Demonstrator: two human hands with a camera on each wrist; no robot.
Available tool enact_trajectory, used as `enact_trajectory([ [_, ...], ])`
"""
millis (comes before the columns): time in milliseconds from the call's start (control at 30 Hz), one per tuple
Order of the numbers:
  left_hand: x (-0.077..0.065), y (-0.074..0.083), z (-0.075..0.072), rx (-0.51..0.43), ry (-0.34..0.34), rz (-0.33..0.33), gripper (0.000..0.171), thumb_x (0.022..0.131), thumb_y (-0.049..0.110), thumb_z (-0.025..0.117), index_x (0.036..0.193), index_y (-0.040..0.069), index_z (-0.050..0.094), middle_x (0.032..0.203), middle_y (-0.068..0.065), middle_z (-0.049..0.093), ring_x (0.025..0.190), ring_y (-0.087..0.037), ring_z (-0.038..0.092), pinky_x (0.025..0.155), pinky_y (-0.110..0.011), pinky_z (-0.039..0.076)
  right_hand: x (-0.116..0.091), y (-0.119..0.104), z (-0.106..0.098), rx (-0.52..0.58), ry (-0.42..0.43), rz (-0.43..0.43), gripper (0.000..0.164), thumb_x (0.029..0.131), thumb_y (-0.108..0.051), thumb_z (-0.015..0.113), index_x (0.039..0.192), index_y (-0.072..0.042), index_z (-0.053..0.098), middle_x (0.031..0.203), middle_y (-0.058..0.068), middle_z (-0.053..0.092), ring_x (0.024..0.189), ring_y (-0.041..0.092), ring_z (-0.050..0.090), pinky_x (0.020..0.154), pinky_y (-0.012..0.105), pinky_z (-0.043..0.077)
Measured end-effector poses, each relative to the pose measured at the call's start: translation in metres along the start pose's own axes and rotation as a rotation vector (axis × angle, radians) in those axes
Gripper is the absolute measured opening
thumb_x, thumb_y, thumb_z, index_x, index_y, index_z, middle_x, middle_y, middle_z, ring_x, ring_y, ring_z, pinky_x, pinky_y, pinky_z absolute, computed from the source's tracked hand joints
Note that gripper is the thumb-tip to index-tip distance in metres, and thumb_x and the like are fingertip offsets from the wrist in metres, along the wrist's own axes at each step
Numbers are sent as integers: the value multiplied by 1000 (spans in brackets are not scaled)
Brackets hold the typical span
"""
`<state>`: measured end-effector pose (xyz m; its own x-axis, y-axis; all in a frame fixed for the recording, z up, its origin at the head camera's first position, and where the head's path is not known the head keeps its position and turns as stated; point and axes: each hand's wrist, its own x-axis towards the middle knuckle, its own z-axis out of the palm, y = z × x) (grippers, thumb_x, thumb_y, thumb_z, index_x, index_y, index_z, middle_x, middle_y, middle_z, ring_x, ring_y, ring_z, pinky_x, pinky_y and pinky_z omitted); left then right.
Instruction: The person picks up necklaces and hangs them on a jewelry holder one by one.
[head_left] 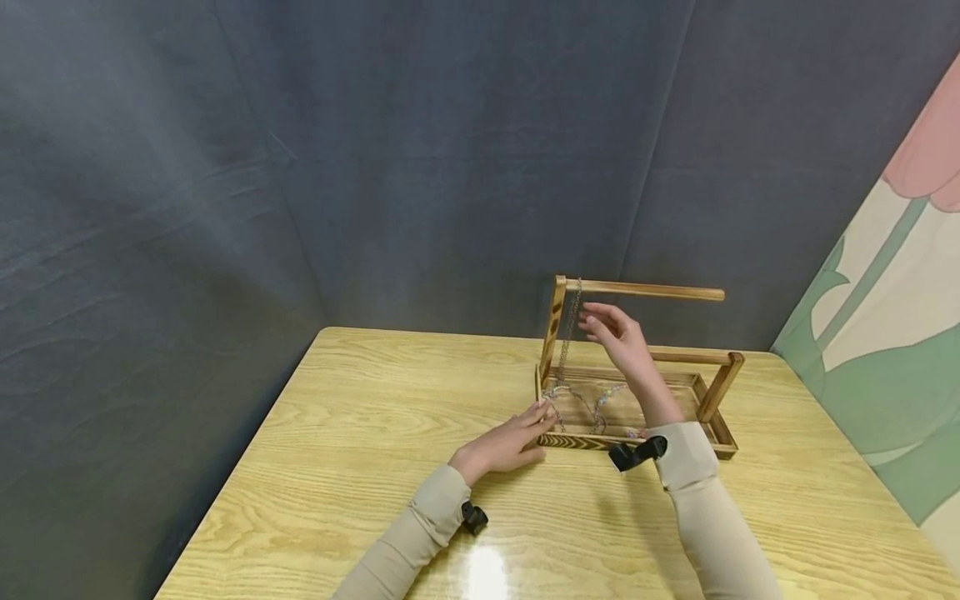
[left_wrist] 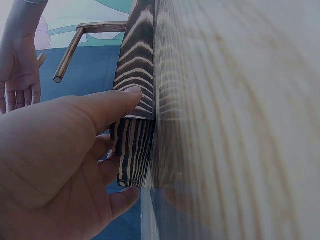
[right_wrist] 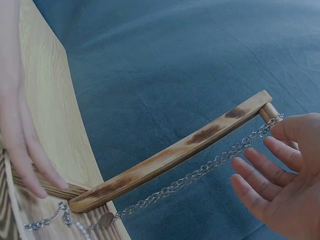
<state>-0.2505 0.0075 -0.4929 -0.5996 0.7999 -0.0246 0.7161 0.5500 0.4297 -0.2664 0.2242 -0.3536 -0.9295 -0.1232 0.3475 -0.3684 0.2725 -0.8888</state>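
A wooden jewelry stand (head_left: 557, 325) has a tray base, a tall post with a horizontal bar at the left and a shorter one at the right. From the tall post's bar hangs a silver chain necklace (right_wrist: 200, 172), with a small round pendant (right_wrist: 106, 220) low down near the tray. My right hand (head_left: 622, 342) is beside the chain near the bar, fingers spread and slightly bent, not gripping it. My left hand (head_left: 506, 443) holds the tray's front left corner, thumb on the front face and fingers round the end (left_wrist: 132, 150).
Beaded strands and chain (head_left: 600, 408) lie in the tray. The short post (head_left: 720, 387) rises at the tray's right end. A dark cloth (head_left: 450, 167) hangs behind the wooden table (head_left: 360, 392). A panel painted with flowers (head_left: 892, 350) stands at the right.
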Motion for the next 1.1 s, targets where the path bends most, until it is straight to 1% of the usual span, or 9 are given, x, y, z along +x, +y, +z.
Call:
enact_trajectory([
  [133, 0, 0, 0, -2, 2, 1, 62, 99, 33, 42, 150, 14, 11, 157, -5, -4, 144, -19, -1, 116, -44, 14, -4, 1, 0, 11, -9, 16, 43, 99, -17, 44, 135, 6, 40, 129, 29, 47, 115, 45, 47, 81, 13, 50],
  [233, 0, 1, 1, -8, -2, -2, 62, 99, 33, 42, 150, 14, 11, 157, -4, -4, 144, -19, -1, 116, -44, 14, -7, 5, 0, 23, -11, 31, 43, 99, -18, 44, 135, 5, 40, 130, 29, 47, 116, 44, 47, 86, 22, 52],
  [367, -1, 1, 1, -10, -4, -5, 62, 99, 33, 42, 150, 15, 12, 157, -4, -3, 144, -19, 0, 116, -44, 15, -8, 9, 1, 30, -12, 34, 43, 99, -17, 44, 135, 6, 40, 129, 31, 46, 115, 41, 49, 90, 34, 52],
  [467, -1, 1, 0, -3, 7, 0, 62, 99, 33, 43, 150, 15, 13, 157, -5, -3, 144, -21, 1, 116, -44, 15, -8, 10, 3, 29, -13, 34, 42, 99, -16, 44, 134, 7, 40, 128, 32, 47, 115, 41, 49, 91, 39, 51],
  [633, 0, 0, 0, 7, 16, 4, 62, 99, 33, 42, 150, 14, 13, 157, -5, -2, 144, -22, 3, 116, -44, 16, -9, 15, 5, 29, -27, 61, 44, 99, -18, 45, 135, 6, 40, 129, 30, 47, 115, 43, 48, 93, 49, 47],
  [733, 0, 0, 0, 9, 13, 6, 62, 99, 33, 42, 150, 14, 13, 157, -5, -3, 144, -23, 3, 116, -44, 15, -8, 25, 4, 26, -38, 71, 44, 99, -21, 46, 135, 3, 41, 129, 27, 49, 115, 41, 49, 93, 48, 48],
  [867, 0, 0, 0, 11, 15, 11, 62, 99, 33, 42, 150, 13, 13, 157, -6, -3, 144, -24, 3, 116, -44, 15, -8, 41, 2, 7, -41, 74, 44, 98, -25, 47, 135, -1, 44, 128, 23, 51, 114, 36, 51, 90, 40, 51],
  [900, 0, 0, 0, 14, 17, 10, 62, 99, 33, 42, 150, 14, 13, 157, -6, -2, 144, -23, 3, 116, -44, 15, -7, 45, 2, 2, -41, 73, 44, 98, -26, 47, 135, -2, 44, 128, 23, 51, 113, 35, 52, 90, 39, 52],
  [1100, 0, 1, -1, 10, 17, 7, 62, 99, 34, 42, 150, 15, 13, 157, -6, -2, 144, -23, 2, 116, -44, 15, -9, 51, 3, -7, -40, 80, 45, 98, -29, 47, 133, -2, 46, 127, 22, 51, 109, 28, 54, 92, 50, 47],
])
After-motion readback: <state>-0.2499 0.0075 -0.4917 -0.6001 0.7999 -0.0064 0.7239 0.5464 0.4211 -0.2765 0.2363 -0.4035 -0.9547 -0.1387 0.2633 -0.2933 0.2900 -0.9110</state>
